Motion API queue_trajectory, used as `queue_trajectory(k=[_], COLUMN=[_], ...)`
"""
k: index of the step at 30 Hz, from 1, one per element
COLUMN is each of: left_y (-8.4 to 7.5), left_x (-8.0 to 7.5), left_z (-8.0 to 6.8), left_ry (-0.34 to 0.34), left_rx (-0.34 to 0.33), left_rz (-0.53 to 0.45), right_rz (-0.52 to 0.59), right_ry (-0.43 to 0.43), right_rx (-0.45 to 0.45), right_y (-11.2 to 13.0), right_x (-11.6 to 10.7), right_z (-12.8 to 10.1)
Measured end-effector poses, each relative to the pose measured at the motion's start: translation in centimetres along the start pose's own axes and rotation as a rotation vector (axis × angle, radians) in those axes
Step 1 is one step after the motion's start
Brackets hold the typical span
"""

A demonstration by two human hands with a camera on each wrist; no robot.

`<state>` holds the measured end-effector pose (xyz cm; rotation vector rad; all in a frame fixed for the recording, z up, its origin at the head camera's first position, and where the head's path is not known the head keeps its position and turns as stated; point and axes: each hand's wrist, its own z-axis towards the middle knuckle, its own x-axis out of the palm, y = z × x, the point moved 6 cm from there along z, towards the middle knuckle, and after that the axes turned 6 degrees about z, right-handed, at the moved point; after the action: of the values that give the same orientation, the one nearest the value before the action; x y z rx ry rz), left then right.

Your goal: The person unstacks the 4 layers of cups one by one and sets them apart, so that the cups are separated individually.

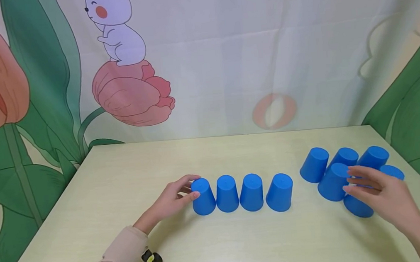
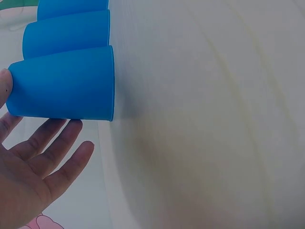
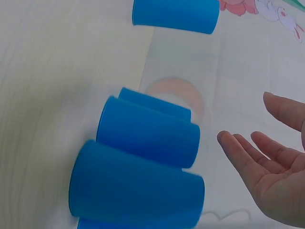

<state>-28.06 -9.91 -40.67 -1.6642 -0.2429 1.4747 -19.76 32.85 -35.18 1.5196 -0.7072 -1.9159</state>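
Note:
Four upside-down blue cups stand in a row across the middle of the table. My left hand [image 1: 174, 196] holds the leftmost cup [image 1: 204, 202] lightly, thumb on its near side and forefinger at its back. In the left wrist view, the thumb [image 2: 5, 86] meets that cup [image 2: 62, 88] near its narrow end and fingertips touch its side. My right hand [image 1: 382, 195] is over the group of cups at the right, nearest a front cup [image 1: 332, 184]. In the right wrist view its fingers [image 3: 248, 157] are spread apart from the cups [image 3: 138, 186], holding nothing.
Several more inverted blue cups, including one at the back left [image 1: 315, 165], cluster on the right, partly hidden by the hand. A small black object [image 1: 152, 261] is beside the left sleeve [image 1: 119, 255]. A printed curtain [image 1: 219, 63] hangs behind the table [image 1: 205, 252].

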Motion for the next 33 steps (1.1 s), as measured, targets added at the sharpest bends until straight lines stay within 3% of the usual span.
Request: queue_trajectory(k=[25, 33], left_y=[-0.1, -0.2], left_x=[-0.1, -0.1], left_z=[0.0, 0.0], left_ry=[-0.003, -0.002], left_rx=[0.017, 0.028], left_rz=[-0.002, -0.002], right_rz=[0.122, 0.133], right_ry=[0.265, 0.302], right_rx=[-0.091, -0.158], right_y=[3.3, 4.1], right_x=[8.7, 10.7], right_z=[3.0, 3.8])
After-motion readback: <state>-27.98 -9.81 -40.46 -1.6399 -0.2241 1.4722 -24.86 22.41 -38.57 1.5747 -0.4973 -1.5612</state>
